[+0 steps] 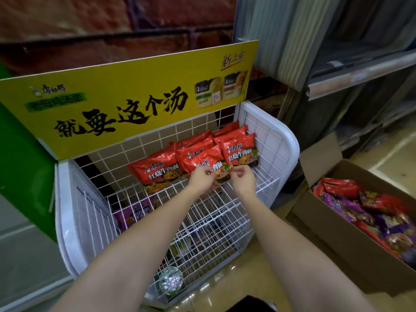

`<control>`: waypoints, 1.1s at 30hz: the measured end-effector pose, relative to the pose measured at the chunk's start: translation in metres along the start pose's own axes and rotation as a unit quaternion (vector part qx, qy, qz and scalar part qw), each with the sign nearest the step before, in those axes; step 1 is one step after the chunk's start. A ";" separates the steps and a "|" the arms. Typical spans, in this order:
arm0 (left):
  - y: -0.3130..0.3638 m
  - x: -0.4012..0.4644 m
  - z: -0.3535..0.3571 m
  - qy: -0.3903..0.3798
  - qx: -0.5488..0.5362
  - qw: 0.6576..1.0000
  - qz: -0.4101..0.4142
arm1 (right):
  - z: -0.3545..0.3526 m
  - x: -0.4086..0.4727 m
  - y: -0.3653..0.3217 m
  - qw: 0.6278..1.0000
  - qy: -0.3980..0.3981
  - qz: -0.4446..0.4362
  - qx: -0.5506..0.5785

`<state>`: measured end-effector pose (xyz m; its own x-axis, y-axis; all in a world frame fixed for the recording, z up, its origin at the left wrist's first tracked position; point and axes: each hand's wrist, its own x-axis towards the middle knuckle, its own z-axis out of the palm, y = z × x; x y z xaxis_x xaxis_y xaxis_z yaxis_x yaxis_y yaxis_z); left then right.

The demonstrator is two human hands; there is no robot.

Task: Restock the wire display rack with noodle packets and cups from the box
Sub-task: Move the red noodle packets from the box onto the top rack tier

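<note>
Two bare forearms reach out from the bottom of the view toward the white wire display rack [157, 221], which stands on a glossy yellowish tiled floor [265, 289] against a brick-patterned wall [90, 25]. A green panel [20, 158] stands to the rack's left and grey shelving [351, 64] rises to the right. A large yellow sign [126, 97] with bold black characters and pictured noodle packs stands along the back of the rack's top tier.

On the floor to the right sits an open cardboard box [337, 226], flaps raised, filled with red and purple noodle packets [369, 210] lying jumbled.

On the rack's upper wire shelf, red noodle packets [198, 152] lie in overlapping rows toward the right side, each glossy with white and black lettering and a picture of a bowl. Below, through the wires, a purple packet [137, 212] shows on a lower tier at left, and noodle cups [171, 281] with foil lids sit lower still, near the front.

The front red packet [202, 164] lies at the near edge of the rows. The left hand [200, 179] pinches its near edge with curled fingers, and the right hand [243, 180] grips the same edge just beside it, thumb and fingers bent round the wrapper. Both wrists are held level above the shelf wires, with the hands close together.
</note>
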<state>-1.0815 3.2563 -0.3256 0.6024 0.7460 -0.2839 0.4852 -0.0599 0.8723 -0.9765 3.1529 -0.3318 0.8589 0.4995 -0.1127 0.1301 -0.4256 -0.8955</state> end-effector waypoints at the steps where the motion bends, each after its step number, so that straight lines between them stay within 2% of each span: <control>1: 0.006 -0.001 0.008 -0.006 -0.001 1.000 0.003 | -0.009 0.000 0.002 1.000 0.007 0.001 0.002; 6: 0.036 0.000 0.056 -0.025 0.026 0.998 0.044 | -0.058 0.009 0.019 1.000 0.008 0.016 0.008; 12: 0.072 -0.003 0.140 -0.069 0.060 0.993 0.073 | -0.138 0.029 0.062 0.997 0.011 0.077 0.016; 17: 0.099 -0.005 0.227 -0.116 0.147 0.976 0.109 | -0.204 0.051 0.130 0.993 0.029 0.109 0.046; 21: 0.114 -0.004 0.294 -0.129 0.163 0.971 0.113 | -0.258 0.060 0.166 0.987 0.045 0.150 0.044; 24: 0.126 -0.009 0.330 -0.153 0.173 0.965 0.121 | -0.283 0.089 0.234 0.983 0.047 0.172 0.053; 33: 0.146 -0.017 0.441 -0.212 0.248 0.932 0.157 | -0.375 0.060 0.262 0.966 0.094 0.235 0.043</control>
<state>-0.7418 2.9422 -0.3690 0.9094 0.3177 -0.2686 0.4128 -0.6084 0.6778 -0.7050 2.7890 -0.4119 0.8887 0.1173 -0.4432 -0.3310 -0.5047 -0.7973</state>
